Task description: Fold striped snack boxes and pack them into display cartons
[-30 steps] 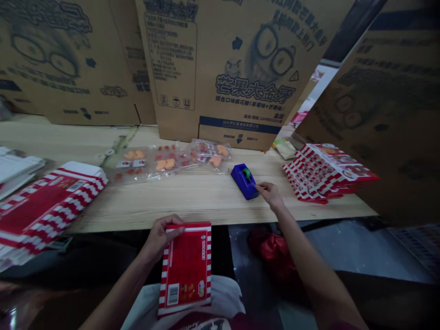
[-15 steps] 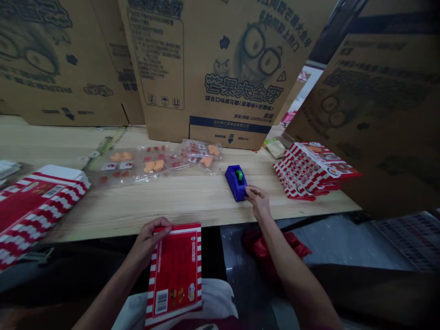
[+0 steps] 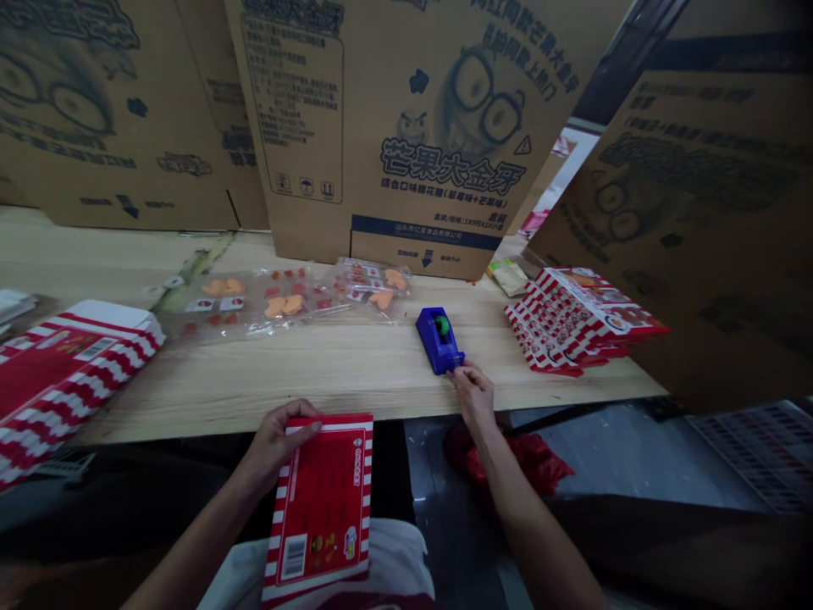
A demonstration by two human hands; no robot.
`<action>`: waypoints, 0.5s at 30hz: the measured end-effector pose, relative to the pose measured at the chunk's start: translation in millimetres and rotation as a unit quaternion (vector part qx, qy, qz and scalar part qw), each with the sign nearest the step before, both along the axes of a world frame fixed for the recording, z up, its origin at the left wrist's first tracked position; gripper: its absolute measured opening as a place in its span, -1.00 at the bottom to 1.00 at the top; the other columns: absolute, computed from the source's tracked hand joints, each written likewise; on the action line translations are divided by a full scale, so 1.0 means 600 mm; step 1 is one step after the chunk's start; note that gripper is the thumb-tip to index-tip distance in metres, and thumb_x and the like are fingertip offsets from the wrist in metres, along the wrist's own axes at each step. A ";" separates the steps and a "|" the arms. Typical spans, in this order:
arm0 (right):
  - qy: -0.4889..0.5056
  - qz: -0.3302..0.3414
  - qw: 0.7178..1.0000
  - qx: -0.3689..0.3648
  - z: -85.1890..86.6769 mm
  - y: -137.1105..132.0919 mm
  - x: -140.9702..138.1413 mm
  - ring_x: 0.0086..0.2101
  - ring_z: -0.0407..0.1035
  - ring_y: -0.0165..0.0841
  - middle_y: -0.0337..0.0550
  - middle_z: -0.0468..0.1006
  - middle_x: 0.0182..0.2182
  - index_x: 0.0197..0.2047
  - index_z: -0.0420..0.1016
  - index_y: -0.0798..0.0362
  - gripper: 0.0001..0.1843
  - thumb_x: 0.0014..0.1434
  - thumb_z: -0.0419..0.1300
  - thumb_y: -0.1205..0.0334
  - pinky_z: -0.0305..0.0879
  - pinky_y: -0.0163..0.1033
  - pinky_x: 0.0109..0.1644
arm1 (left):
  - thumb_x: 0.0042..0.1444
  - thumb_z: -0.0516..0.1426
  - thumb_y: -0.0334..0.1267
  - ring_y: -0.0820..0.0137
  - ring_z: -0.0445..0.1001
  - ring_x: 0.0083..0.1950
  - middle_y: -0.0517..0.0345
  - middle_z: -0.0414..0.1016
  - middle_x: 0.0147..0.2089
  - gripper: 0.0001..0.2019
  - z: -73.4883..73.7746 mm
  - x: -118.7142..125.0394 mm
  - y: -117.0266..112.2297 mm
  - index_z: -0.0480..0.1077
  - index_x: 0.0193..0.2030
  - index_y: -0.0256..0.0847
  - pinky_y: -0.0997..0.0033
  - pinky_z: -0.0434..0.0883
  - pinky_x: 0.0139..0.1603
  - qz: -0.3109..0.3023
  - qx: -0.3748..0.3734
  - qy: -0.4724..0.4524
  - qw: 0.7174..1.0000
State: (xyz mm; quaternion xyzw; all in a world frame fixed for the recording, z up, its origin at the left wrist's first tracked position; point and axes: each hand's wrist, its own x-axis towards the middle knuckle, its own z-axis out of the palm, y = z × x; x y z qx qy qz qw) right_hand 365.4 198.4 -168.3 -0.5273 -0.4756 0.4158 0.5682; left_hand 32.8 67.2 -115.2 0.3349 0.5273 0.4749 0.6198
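Two hands at a wooden workbench (image 3: 330,381). The left hand (image 3: 276,445), fingers curled, gripped one flat red-and-white striped carton (image 3: 323,508) by its top edge, holding it steady against the lap. The partly open right hand (image 3: 473,396) lay beside one blue tape dispenser (image 3: 439,339), apparently touching its corner, and held nothing. A left carton stack (image 3: 69,373) and a right carton stack (image 3: 575,318) flanked the work area, within arm's reach.

My one feed is a head-worn camera, looking forward and down from close above a wooden workbench (image 3: 273,373), upright cardboard cartons (image 3: 406,127) at 12 o'clock, the left hand (image 3: 278,442) at 8 o'clock and the right hand (image 3: 473,398) at 5 o'clock.
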 end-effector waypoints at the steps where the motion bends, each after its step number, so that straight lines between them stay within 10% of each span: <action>1: -0.007 -0.018 1.000 0.003 -0.010 -0.001 0.001 -0.17 0.28 -0.31 -0.07 0.33 -0.13 -0.50 0.38 0.09 -0.62 -0.06 0.23 -0.09 0.36 -0.08 -0.04 | -0.16 0.35 -0.14 0.46 0.39 -0.51 0.27 0.42 -0.48 -0.70 0.000 0.001 0.000 0.33 -0.43 -0.21 0.49 0.34 -0.47 -0.004 0.003 -0.004 1.000; 7: -0.056 -0.063 0.996 0.020 0.029 -0.024 0.010 -0.17 0.26 -0.27 -0.10 0.35 -0.24 -0.51 0.40 0.08 -0.68 -0.05 0.26 -0.03 0.34 -0.15 -0.13 | -0.11 0.31 -0.17 0.47 0.39 -0.48 0.27 0.43 -0.46 -0.75 0.000 0.010 0.003 0.35 -0.43 -0.22 0.51 0.32 -0.44 -0.015 0.032 0.000 0.999; 10: -0.151 0.158 0.975 0.036 0.108 -0.037 -0.024 -0.19 0.30 -0.30 -0.12 0.39 -0.25 -0.49 0.42 0.06 -0.70 0.07 0.24 0.00 0.28 -0.21 -0.12 | -0.11 0.30 -0.19 0.48 0.37 -0.46 0.25 0.42 -0.46 -0.77 0.004 0.019 0.008 0.37 -0.42 -0.25 0.52 0.30 -0.41 -0.029 0.057 0.013 0.998; 15: -0.328 0.599 0.722 0.106 0.225 -0.044 -0.158 -0.26 0.31 -0.37 -0.16 0.39 -0.29 -0.42 0.45 0.09 -0.75 0.20 0.20 0.10 0.23 -0.26 -0.12 | -0.09 0.28 -0.19 0.49 0.34 -0.44 0.25 0.41 -0.45 -0.78 0.006 0.035 0.019 0.36 -0.43 -0.26 0.51 0.27 -0.38 -0.076 0.083 0.004 0.994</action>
